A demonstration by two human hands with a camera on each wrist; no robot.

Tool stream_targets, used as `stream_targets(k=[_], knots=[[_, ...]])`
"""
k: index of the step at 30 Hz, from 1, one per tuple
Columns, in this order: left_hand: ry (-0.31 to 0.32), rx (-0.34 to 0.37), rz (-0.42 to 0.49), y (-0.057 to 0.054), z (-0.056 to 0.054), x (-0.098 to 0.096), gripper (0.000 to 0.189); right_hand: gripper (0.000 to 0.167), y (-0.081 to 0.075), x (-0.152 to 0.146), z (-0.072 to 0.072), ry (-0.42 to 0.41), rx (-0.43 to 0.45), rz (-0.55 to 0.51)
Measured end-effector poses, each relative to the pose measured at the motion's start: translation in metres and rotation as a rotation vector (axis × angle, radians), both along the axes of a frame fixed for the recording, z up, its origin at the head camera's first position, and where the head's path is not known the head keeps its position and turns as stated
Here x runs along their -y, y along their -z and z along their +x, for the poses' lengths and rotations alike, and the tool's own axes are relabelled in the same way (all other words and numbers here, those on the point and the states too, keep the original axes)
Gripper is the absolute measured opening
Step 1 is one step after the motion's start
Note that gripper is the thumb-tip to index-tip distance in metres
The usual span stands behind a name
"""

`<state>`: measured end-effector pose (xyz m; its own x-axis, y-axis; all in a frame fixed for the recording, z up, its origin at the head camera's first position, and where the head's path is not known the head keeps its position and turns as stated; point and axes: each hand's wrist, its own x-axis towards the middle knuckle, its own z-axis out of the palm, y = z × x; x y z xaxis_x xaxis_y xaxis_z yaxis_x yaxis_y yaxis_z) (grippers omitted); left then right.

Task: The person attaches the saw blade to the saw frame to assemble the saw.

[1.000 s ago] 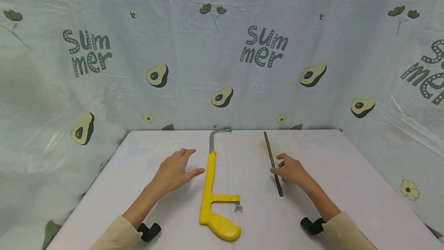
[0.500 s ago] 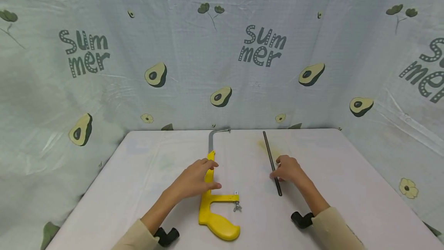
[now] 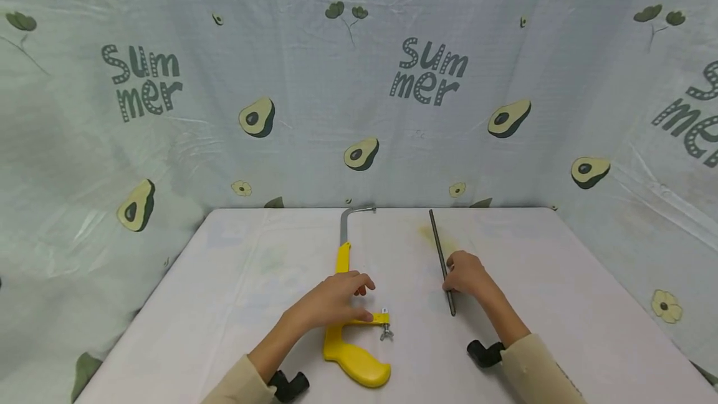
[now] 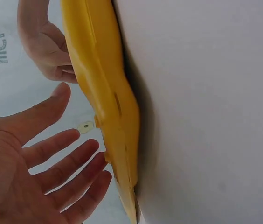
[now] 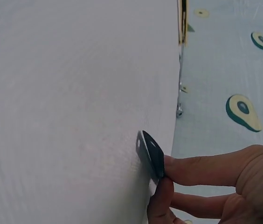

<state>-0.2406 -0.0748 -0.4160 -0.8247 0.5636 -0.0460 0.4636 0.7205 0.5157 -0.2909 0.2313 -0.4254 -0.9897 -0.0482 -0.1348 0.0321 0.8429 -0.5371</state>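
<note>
A yellow hacksaw frame (image 3: 363, 366) lies on the white table, its grey metal bow toward the back edge and its handle toward me. Over the middle of this frame hovers my left hand (image 3: 335, 301); in the left wrist view the fingers are spread and hold nothing, beside the frame (image 4: 99, 70). To the right, a thin dark hacksaw blade (image 3: 437, 235) points toward the back of the table. My right hand (image 3: 470, 274) pinches it nearer its front end. The right wrist view shows thumb and fingertips on the blade (image 5: 153, 156), with a small hole in its end.
The white table (image 3: 269, 254) reaches back to a hanging sheet (image 3: 303, 80) printed with avocados and lettering. A wing nut (image 3: 387, 332) sits at the end of the frame's short arm. Black wrist pieces (image 3: 290, 386) stick out below both forearms.
My left hand has moved right, from beside the hacksaw frame to over its middle. My right fingers have closed on the blade, which has hardly shifted.
</note>
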Motion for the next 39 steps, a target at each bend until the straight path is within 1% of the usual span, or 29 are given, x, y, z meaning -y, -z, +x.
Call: stream_targets(k=[3,8,14,17,20,23,27,33,34,39], knots=[[0.012,0.005,-0.020,0.001,-0.001,-0.003,0.046,0.054,0.000,-0.001,0.000,-0.017,-0.003,-0.018],[0.030,0.013,-0.053,0.004,-0.002,-0.004,0.043,0.054,0.004,-0.005,-0.001,-0.027,0.034,-0.078],[0.070,0.026,-0.042,0.008,-0.002,-0.002,0.040,0.056,0.006,-0.009,-0.003,-0.010,0.089,-0.160],[0.082,0.032,-0.053,0.008,-0.001,-0.002,0.035,0.057,0.007,-0.012,-0.001,0.004,0.122,-0.243],[0.088,0.034,-0.080,0.009,0.000,-0.002,0.029,0.057,0.009,-0.017,-0.001,0.013,0.163,-0.355],[0.098,0.039,-0.094,0.009,0.000,-0.003,0.024,0.059,0.011,-0.023,-0.003,-0.005,0.205,-0.469],[0.116,0.025,-0.110,0.010,0.001,-0.004,0.022,0.062,0.014,-0.029,-0.007,-0.034,0.268,-0.599],[0.133,-0.010,-0.131,0.011,0.001,-0.005,0.021,0.066,0.019,-0.033,-0.012,-0.050,0.314,-0.710],[0.134,-0.010,-0.131,0.011,0.001,-0.006,0.021,0.066,0.020,-0.033,-0.012,-0.049,0.317,-0.726],[0.126,0.013,-0.119,0.013,-0.001,-0.006,0.020,0.067,0.021,-0.030,-0.013,-0.092,0.318,-0.780]])
